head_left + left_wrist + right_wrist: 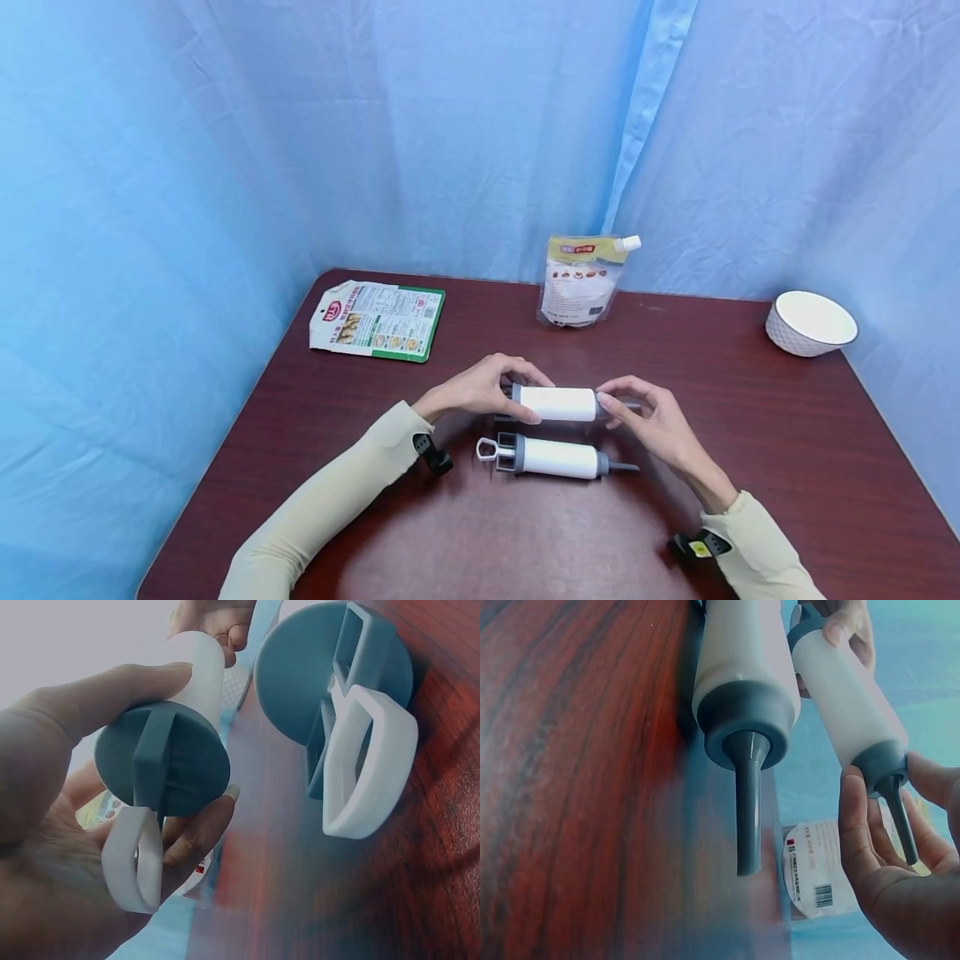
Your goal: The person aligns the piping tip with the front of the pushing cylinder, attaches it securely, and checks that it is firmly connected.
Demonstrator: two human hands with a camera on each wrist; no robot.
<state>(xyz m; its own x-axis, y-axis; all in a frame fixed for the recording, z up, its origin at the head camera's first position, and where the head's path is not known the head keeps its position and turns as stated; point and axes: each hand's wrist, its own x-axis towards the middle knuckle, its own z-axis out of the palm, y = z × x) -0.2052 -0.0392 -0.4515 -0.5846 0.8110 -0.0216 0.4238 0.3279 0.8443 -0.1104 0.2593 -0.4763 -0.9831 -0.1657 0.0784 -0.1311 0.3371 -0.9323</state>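
Both hands hold one white sausage-stuffer-like syringe (pixel 558 403) with grey end caps, lying crosswise over the table. My left hand (pixel 483 385) grips its handle end, thumb and fingers round the grey flange (pixel 161 761), with the white pull ring (pixel 133 859) beside the palm. At the other end my right hand (pixel 654 417) pinches the grey nozzle cap (pixel 881 765) between thumb and fingers; the thin nozzle (pixel 898 821) sticks out past them. A second, matching syringe (pixel 561 458) lies on the table nearer the body, untouched, its ring to the left and nozzle to the right.
At the back stands a spouted pouch (pixel 581 283) with a white cap. A green-and-white packet (pixel 378 321) lies flat at the back left. A patterned white bowl (pixel 806 337) sits near the right edge. Blue curtains (pixel 450 142) hang round the dark red table (pixel 480 542).
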